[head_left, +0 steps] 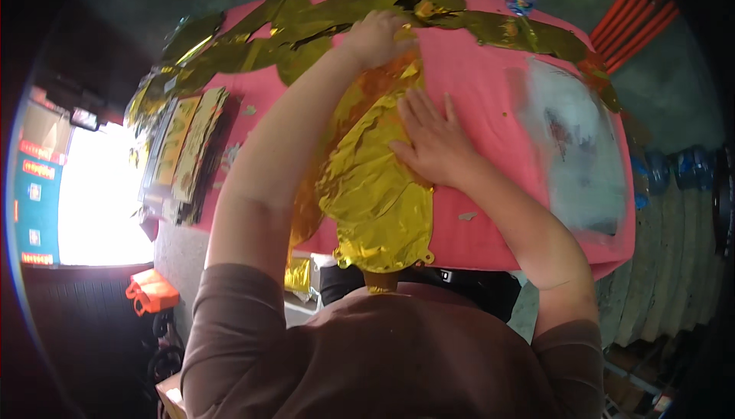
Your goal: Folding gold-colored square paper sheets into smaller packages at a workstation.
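My right hand [432, 143] lies flat and open, pinning the gold foil balloon [375, 189] to the pink table [482, 82]; my left hand [379, 36] grips its top to keep it smooth.

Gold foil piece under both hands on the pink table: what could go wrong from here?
1. The gold foil balloon hangs over the near edge of the pink table; it may slide off if the right hand, flat on it, lifts.
2. The left hand grips it at the far end among loose foil pieces; pulling might tear it or drag those along.
3. The clear plastic bag lies near the right elbow and could get knocked.
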Tool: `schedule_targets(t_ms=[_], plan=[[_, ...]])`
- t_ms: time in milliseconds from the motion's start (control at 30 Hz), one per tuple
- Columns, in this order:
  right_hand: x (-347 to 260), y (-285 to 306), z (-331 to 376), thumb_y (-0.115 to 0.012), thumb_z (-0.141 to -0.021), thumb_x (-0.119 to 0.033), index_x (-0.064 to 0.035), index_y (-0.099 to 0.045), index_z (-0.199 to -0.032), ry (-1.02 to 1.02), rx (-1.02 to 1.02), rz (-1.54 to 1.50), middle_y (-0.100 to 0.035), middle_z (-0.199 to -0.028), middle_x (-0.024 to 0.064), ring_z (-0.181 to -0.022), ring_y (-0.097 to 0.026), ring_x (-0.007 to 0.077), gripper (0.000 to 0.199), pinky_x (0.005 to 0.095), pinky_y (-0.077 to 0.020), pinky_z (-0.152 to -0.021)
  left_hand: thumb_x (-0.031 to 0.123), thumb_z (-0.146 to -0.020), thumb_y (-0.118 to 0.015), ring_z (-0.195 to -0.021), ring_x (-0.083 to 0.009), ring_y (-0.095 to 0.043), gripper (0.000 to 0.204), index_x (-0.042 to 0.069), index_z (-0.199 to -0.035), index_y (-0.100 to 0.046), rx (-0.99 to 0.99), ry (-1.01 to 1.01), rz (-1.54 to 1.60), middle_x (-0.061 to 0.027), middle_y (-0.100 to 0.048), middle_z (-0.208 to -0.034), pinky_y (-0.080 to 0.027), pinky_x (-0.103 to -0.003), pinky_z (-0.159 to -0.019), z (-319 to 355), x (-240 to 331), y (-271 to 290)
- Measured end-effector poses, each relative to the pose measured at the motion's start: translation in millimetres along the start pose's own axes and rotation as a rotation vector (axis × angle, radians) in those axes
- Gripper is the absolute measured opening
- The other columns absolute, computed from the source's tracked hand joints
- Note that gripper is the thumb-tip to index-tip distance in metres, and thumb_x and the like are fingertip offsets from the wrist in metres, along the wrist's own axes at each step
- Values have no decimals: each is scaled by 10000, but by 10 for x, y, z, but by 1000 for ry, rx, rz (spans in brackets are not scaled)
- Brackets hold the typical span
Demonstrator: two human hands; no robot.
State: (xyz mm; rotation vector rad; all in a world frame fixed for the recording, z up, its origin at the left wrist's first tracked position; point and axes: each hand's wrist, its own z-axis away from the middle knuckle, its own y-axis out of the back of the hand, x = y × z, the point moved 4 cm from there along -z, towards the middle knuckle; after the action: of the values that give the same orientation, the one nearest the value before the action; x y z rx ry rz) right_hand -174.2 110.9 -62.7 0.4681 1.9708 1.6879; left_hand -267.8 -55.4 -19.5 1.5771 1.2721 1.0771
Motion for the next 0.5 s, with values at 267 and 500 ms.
schedule_targets(t_ms=[267,500], plan=[[14,9,-18,-396,-897,-511,3,-204,-1416,-27,-15,24,-173,-1486,190,-1392,-136,288,755,531,-49,-1104,380,-796,-625,-812,-303,-633,447,31,-1074,-600,-388,161,88,-163,-646,-884,-491,-371,-718,1098,-385,581],[47,25,-6,-374,-896,-559,-8,-195,-1424,-58,-36,43,-169,-1490,186,-1395,-127,280,784,529,-59,-1102,398,-725,-696,-868,-309,-631,510,4,-1034,-600,-262,381,88,-185,-639,-951,-493,-377,-763,1851,-352,653]])
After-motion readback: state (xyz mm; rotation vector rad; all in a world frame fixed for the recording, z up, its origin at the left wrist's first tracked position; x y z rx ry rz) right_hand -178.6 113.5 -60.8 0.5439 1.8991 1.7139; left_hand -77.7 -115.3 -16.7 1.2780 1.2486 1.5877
